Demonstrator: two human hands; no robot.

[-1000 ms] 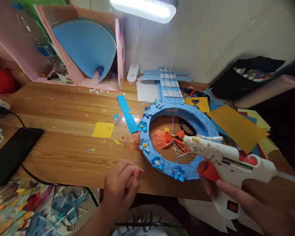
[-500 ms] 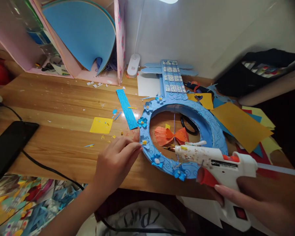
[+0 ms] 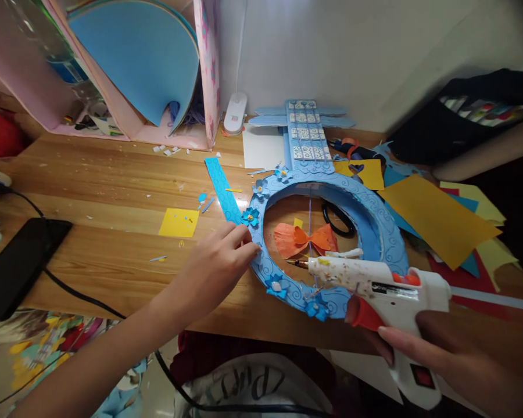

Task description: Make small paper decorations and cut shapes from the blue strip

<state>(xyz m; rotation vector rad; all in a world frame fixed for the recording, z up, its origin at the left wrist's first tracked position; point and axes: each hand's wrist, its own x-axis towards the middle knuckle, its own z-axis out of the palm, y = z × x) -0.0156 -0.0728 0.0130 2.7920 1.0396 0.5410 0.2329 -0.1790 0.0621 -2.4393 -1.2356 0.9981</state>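
Observation:
A blue paper-covered ring body [image 3: 392, 232] with a flat neck [image 3: 303, 130], guitar-like in shape, lies on the table. Blue paper flowers, such as the one at the left rim [image 3: 250, 216], dot its edge. My left hand [image 3: 220, 258] is closed at the left rim, its thumb and fingers pinched over a light blue paper flower that they now hide. My right hand [image 3: 436, 354] is wrapped around the handle of a white hot glue gun [image 3: 357, 276], a finger near its red trigger. The nozzle points left above the ring's opening, where an orange paper bow [image 3: 305, 239] shows.
A blue patterned strip [image 3: 222, 188] and a yellow paper square [image 3: 178, 223] lie left of the ring. Coloured papers [image 3: 440, 215] pile up at right. A phone [image 3: 21, 267] with a black cable is at far left. A pink shelf [image 3: 207, 75] stands behind.
My left hand has shifted slightly up and right, covering the light blue flower that showed beside its fingertips. The glue gun has barely moved. The view has tilted a little.

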